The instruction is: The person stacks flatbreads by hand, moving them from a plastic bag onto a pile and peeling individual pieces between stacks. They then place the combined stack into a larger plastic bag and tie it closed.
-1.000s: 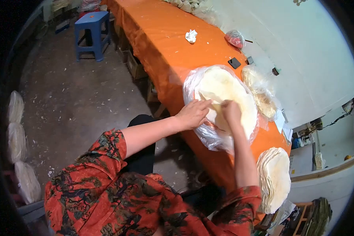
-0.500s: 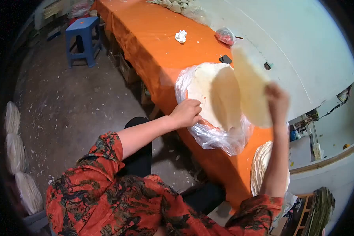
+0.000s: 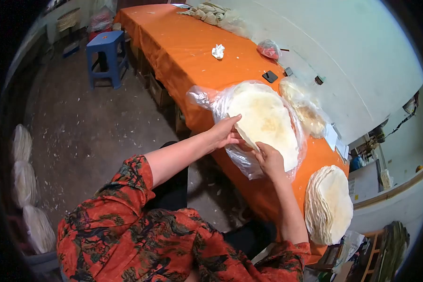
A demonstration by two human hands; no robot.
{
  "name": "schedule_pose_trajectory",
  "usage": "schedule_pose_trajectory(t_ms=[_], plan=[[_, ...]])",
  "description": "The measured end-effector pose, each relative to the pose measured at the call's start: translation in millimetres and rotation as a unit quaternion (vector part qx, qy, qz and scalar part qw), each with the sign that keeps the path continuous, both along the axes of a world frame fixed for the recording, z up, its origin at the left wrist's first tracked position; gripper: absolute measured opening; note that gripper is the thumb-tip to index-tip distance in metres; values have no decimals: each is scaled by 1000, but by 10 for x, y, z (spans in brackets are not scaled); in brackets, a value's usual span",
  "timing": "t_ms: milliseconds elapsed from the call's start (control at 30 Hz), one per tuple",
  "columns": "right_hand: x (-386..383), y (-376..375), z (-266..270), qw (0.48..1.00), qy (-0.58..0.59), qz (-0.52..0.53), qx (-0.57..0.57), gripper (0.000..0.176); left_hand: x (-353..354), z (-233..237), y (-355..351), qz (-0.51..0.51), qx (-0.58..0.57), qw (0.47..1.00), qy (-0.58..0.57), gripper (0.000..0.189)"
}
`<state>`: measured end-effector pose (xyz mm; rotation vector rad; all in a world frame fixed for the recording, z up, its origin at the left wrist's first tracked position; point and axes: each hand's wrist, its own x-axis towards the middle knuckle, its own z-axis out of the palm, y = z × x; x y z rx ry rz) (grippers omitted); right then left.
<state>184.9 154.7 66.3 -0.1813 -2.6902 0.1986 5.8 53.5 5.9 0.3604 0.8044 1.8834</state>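
A thin, round, cream-coloured flatbread (image 3: 268, 124) with a toasted patch lies over a clear plastic bag (image 3: 246, 164) on the table. My left hand (image 3: 226, 132) pinches its near-left edge, thumb on top and fingers beneath. Close by, my right hand (image 3: 270, 160) grips the near edge, which curls up between the two hands. Crumpled plastic spreads around the flatbread and under my hands. To the right of my right forearm stands a thick stack of similar flatbreads (image 3: 331, 202), its layered edge facing left.
An orange cloth (image 3: 174, 42) covers the long table against the white wall. On it are a crumpled tissue (image 3: 217, 51), a dark flat object (image 3: 270, 76), a red-filled bag (image 3: 269, 49) and another plastic bag (image 3: 305, 105). A blue stool (image 3: 107, 58) stands on the littered floor.
My right hand has come down and left from beside the wall, where it held up a sheet of flatbread. Now both hands are at the near edge of the flatbread on the bag.
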Motion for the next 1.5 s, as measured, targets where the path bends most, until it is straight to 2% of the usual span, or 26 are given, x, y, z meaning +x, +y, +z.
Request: schedule_pose_trajectory(t_ms=[67, 200, 267, 333, 400, 500, 533, 567, 600, 633, 733, 767, 800, 867, 900, 967, 1000, 1067, 1133, 1200, 1267, 1300, 1333, 1400, 1433, 1500], plan=[[77, 94, -20, 987, -25, -30, -158, 19, 55, 34, -7, 6, -12, 1000, -19, 49], [99, 256, -135, 978, -31, -90, -186, 25, 89, 68, -15, 13, -51, 998, -36, 49], [0, 226, -240, 986, 71, -90, -122, 25, 131, 109, -1, 22, -57, 997, -40, 49], [-55, 77, -239, 992, 64, -69, -84, 22, 165, 151, 13, 30, -63, 997, -39, 49], [-89, -54, -286, 990, 103, -12, 94, 21, 182, 184, 15, 10, -44, 998, 34, 44], [139, -521, -65, 973, 213, -17, 92, 24, 63, 136, 152, 6, -80, 995, 61, 36], [234, -603, -163, 976, 217, 24, -18, 28, 79, 155, 181, 6, -85, 995, 52, 37], [303, -669, -249, 973, 155, 12, -170, 28, 88, 215, 278, 23, -75, 997, -11, 36], [335, -694, -325, 943, 92, 0, -319, 28, 172, 455, 300, 44, -59, 997, -27, 35], [297, -572, -481, 917, 116, 2, -380, 27, 151, 592, 450, 39, -34, 998, -47, 34], [150, 27, -440, 914, 172, -39, -365, 48, 172, 1246, 863, 33, 4, 998, -48, 29], [77, 285, -420, 881, 217, 17, -420, 55, 185, 1463, 966, 20, 29, 998, -55, 28], [85, 371, -230, 882, 217, 16, -418, 55, 211, 1626, 1015, 8, 56, 997, -61, 27], [170, 417, 174, 730, 282, -20, -622, 59, 277, 1798, 874, 19, 120, 992, -34, 28], [237, 458, 169, 730, 286, -18, -620, 59, 277, 1828, 791, 29, 182, 983, -6, 28], [423, 540, 30, 576, 325, 61, -748, 61, 203, 1624, 421, 3, 189, 982, 7, 28], [513, 639, -150, 466, 323, 115, -816, 57, 233, 1515, 151, 29, 136, 990, 2, 33], [656, 611, -310, 327, 368, 92, -866, 54, 154, 1056, -244, 45, 129, 990, 29, 51], [730, 631, -515, 402, 387, 160, -815, 56, -19, 565, -523, 41, 52, 998, -2, 55], [773, 631, -551, 409, 370, 168, -817, 58, -93, 230, -701, 48, -36, 998, -19, 55], [749, 793, -681, 405, 293, 73, -863, 56, -181, -6, -787, 24, -97, 995, 17, 54], [688, 781, -646, 433, 335, 10, -837, 40, -143, 12, -828, 22, -102, 994, 25, 53], [640, 771, -604, 432, 335, 12, -838, 40, -128, 15, -825, 23, -103, 994, 27, 53], [591, 721, -479, 502, 286, -7, -816, 38, -96, -5, -806, 36, -84, 995, 49, 53], [562, 620, -360, 502, 286, -8, -816, 38, -110, -36, -790, 30, -85, 995, 48, 51], [493, 438, -174, 613, 230, -147, -741, 40, -109, -74, -755, 26, -86, 995, 41, 48]])
